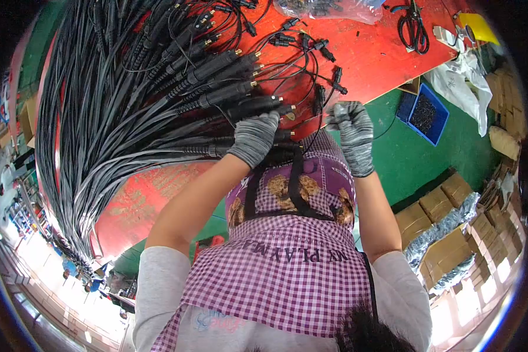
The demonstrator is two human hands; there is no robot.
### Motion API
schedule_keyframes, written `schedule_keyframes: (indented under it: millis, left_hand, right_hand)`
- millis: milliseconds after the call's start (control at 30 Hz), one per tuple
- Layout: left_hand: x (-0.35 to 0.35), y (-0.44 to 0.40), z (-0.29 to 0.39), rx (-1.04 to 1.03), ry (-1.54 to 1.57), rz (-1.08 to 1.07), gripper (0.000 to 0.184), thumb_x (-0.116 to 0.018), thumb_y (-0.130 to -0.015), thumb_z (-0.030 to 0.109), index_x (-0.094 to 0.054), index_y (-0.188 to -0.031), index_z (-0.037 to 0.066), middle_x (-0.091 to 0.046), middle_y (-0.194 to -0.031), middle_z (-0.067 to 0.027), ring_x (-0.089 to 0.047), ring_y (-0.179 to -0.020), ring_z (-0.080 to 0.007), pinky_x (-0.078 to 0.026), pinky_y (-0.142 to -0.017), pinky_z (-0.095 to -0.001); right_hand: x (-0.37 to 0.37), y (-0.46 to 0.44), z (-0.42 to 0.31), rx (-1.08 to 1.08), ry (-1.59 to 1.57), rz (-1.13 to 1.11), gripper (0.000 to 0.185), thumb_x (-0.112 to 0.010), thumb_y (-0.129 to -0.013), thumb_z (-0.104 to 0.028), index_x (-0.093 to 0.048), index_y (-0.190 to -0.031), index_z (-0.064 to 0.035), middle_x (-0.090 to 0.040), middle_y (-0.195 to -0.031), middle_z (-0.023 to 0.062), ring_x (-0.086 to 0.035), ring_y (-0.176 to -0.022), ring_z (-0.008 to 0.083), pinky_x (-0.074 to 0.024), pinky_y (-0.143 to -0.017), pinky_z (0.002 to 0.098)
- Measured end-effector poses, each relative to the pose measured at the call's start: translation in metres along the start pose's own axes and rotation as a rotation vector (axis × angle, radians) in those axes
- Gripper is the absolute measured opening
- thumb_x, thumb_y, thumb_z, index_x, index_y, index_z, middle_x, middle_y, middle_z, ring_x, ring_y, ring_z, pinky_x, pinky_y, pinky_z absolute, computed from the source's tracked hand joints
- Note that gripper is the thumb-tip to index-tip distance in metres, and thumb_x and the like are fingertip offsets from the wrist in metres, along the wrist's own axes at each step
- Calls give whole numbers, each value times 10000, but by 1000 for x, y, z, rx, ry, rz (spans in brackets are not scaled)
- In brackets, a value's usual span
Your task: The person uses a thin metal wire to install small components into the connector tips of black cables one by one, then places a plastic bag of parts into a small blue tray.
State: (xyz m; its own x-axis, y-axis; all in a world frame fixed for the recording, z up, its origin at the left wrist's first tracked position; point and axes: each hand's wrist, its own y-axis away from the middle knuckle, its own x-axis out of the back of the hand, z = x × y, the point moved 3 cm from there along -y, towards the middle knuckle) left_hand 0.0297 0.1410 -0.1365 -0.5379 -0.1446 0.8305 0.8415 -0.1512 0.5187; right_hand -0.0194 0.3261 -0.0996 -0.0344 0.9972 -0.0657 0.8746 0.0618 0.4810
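Black cables point(100, 105) lie across the red table point(369, 64), fanning from my left hand point(255, 139) towards eight through eleven o'clock. That hand is curled over the plugs point(249, 110) at their near ends; I cannot tell whether it grips one. My right hand point(356, 138) is apart from it, at three o'clock, fingers bunched, a pinched wire impossible to make out. Small connectors point(337, 76) sit near it at eleven o'clock, a blue box point(440, 127) between two and three.

Green floor point(393, 154), scuffed red table point(369, 58), bright light patches point(503, 270)
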Motion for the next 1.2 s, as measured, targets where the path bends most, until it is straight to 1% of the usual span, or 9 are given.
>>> schedule_keyframes:
  millis: [100,233,267,367,500,533,633,867,1200]
  left_hand:
    - [-15,-9,-2,10,-23,-108,167,-464,-780,134,-544,-919,88,-602,-814,-93,-607,-786,-248,-489,-660,-409]
    - [-26,-7,0,48,-137,30,247,-510,-794,268,-528,-958,84,-573,-930,-94,-544,-924,-268,-424,-781,-455]
    - [-27,-7,1,62,-122,-221,286,-522,-779,283,-530,-986,86,-567,-965,-93,-535,-936,-261,-390,-819,-463]
    - [-34,-15,0,26,-267,-278,318,-550,-750,316,-540,-979,96,-549,-1018,-96,-522,-961,-258,-387,-812,-457]
    - [-17,12,-17,-82,10,122,291,-544,-748,297,-570,-976,118,-588,-926,-55,-533,-926,-240,-359,-827,-435]
    - [-14,22,-25,-120,71,268,361,-611,-696,318,-559,-989,113,-581,-926,-59,-532,-910,-248,-361,-838,-411]
    - [-8,35,-34,-69,341,169,380,-636,-681,284,-556,-1011,113,-576,-944,-78,-529,-916,-247,-370,-840,-385]
    - [3,41,-38,-87,465,293,401,-656,-664,142,-529,-1040,82,-569,-944,-109,-531,-886,-278,-418,-805,-363]
    - [13,43,-39,-73,556,310,373,-638,-692,197,-530,-1024,64,-562,-955,-126,-521,-903,-293,-401,-817,-378]
  right_hand:
    - [-6,2,11,-28,4,-15,118,-493,-871,-127,-482,-859,-11,-597,-784,80,-573,-615,99,-482,-527,210]
    - [-9,4,16,-81,16,-12,104,-490,-869,-117,-475,-853,-16,-595,-793,80,-575,-626,101,-479,-530,212]
    - [-6,3,20,-76,18,-13,101,-490,-868,-115,-474,-854,-16,-594,-792,81,-574,-625,101,-478,-528,212]
    - [-2,4,25,-59,6,15,102,-492,-867,-117,-471,-853,-18,-591,-787,77,-570,-618,99,-472,-526,211]
    - [-3,13,24,-16,-31,50,104,-493,-867,-124,-470,-853,-24,-589,-789,69,-561,-629,90,-468,-543,208]
    - [-4,17,23,-18,-47,72,103,-493,-867,-126,-470,-853,-26,-588,-790,66,-558,-634,86,-467,-548,207]
    - [-21,26,10,23,-39,35,97,-496,-867,-124,-473,-865,-30,-585,-790,59,-549,-640,78,-461,-554,206]
    - [-48,29,6,58,77,-2,97,-493,-864,-116,-500,-841,-23,-580,-701,32,-516,-591,59,-438,-554,197]
    - [-58,26,13,132,196,-13,102,-523,-847,-128,-519,-859,-27,-592,-712,35,-523,-597,60,-438,-562,209]
